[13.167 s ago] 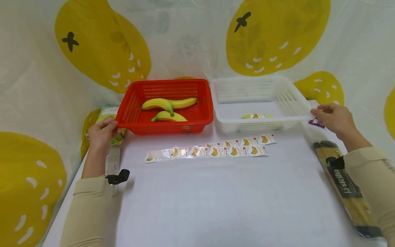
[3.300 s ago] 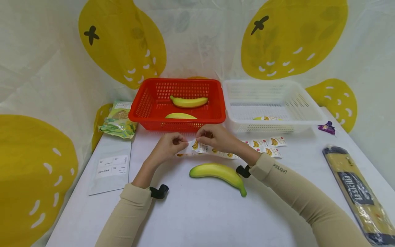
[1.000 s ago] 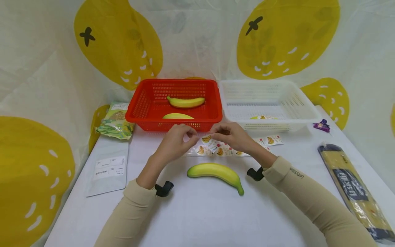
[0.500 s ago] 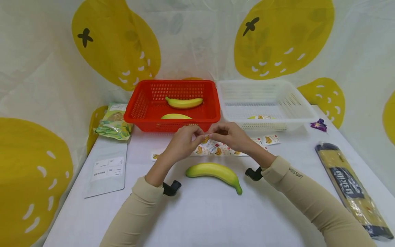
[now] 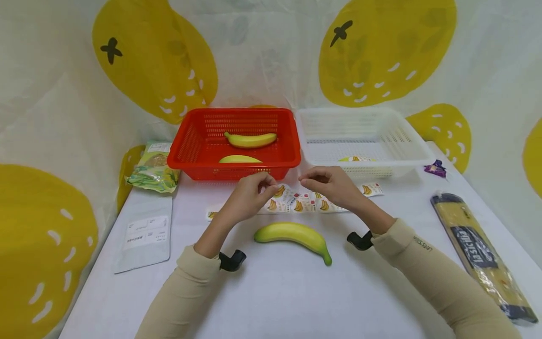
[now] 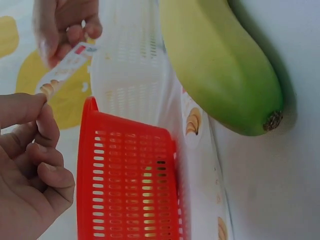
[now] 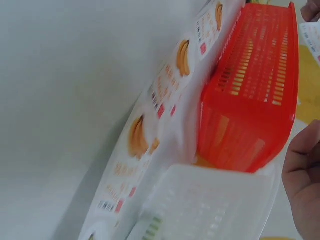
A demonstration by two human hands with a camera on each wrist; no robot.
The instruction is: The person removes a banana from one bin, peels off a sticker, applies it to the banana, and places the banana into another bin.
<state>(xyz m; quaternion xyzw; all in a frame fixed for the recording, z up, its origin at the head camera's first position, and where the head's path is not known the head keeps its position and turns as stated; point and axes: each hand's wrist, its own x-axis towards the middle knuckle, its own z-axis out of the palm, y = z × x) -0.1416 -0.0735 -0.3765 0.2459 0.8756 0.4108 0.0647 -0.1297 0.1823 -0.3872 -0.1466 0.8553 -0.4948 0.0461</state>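
Both hands seemingly pinch one sticker.

The front wall of the red basket hides most of the nearer banana inside it, so only its upper curve shows. In the white basket a labelled yellow thing shows only as a sliver over the rim (too little to name). The right hand covers part of the sticker strip, and its print is too small to read. The pasta packet is cut off near the picture's lower right corner.
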